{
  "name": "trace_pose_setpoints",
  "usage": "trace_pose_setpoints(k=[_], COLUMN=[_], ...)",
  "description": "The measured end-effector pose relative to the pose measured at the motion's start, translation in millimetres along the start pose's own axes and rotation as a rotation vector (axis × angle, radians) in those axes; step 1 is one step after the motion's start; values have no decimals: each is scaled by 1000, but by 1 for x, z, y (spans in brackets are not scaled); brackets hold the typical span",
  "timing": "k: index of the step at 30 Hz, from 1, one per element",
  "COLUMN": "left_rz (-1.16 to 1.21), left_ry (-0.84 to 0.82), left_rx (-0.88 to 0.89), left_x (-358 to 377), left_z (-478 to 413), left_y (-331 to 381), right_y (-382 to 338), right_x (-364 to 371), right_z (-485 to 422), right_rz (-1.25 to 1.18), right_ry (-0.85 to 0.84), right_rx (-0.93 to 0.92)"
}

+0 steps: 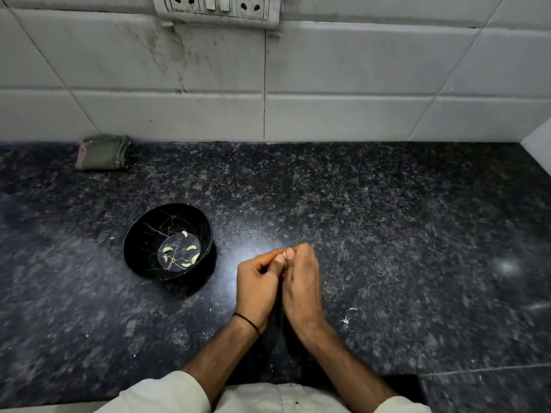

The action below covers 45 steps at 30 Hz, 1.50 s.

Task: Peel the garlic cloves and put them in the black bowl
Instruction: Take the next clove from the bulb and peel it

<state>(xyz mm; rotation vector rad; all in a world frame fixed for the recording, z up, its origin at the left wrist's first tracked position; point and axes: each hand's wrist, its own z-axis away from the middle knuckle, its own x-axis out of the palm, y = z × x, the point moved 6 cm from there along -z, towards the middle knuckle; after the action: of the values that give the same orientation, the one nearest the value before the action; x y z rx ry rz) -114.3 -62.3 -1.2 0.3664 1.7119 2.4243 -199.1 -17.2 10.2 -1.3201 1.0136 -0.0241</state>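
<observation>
Several peeled cloves (pixel 186 265) lay in black bowl (pixel 140 234) on worktop (pixel 387 234); left hand (pixel 256 281) and right hand (pixel 301 278) pinched garlic clove (pixel 284 255) just right of it; slick clove could slip onto worktop

bowl (pixel 140 234): black, gold veins | counter (pixel 387 219): dark speckled | cloth (pixel 103 152): green

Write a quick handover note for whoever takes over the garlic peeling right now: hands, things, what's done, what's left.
Hands: left hand and right hand together pinch one garlic clove in their fingers, over the counter.
Things: black bowl stands to their left; peel scraps lie to their right.
Done: five peeled cloves in the bowl.
Left: finish this clove, drop it in the bowl.
</observation>
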Motion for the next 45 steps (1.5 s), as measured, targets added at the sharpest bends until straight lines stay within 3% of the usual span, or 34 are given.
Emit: trace_pose_setpoints(k=[9, 19, 23, 27, 37, 45], left_rz=[-467, -866, -974, -1043, -1012, -970], left_ry=[-148, -270, -303, -332, -197, -169], left_rx=[68, 292, 364, 359, 362, 408], left_x=[-5, 0, 2, -3, -14, -9], left_z=[-13, -15, -14, -16, -30, -40], left_y=[-3, 9, 9, 2, -7, -17], right_y=[16, 18, 24, 39, 51, 49], right_x=[0, -1, 1, 2, 3, -10], right_z=[-13, -17, -16, -19, -10, -3], right_rz=[208, 262, 161, 20, -507, -690], right_ry=[-258, -297, -302, -348, -349, -263], right_rx=[-82, -166, -96, 125, 410, 334])
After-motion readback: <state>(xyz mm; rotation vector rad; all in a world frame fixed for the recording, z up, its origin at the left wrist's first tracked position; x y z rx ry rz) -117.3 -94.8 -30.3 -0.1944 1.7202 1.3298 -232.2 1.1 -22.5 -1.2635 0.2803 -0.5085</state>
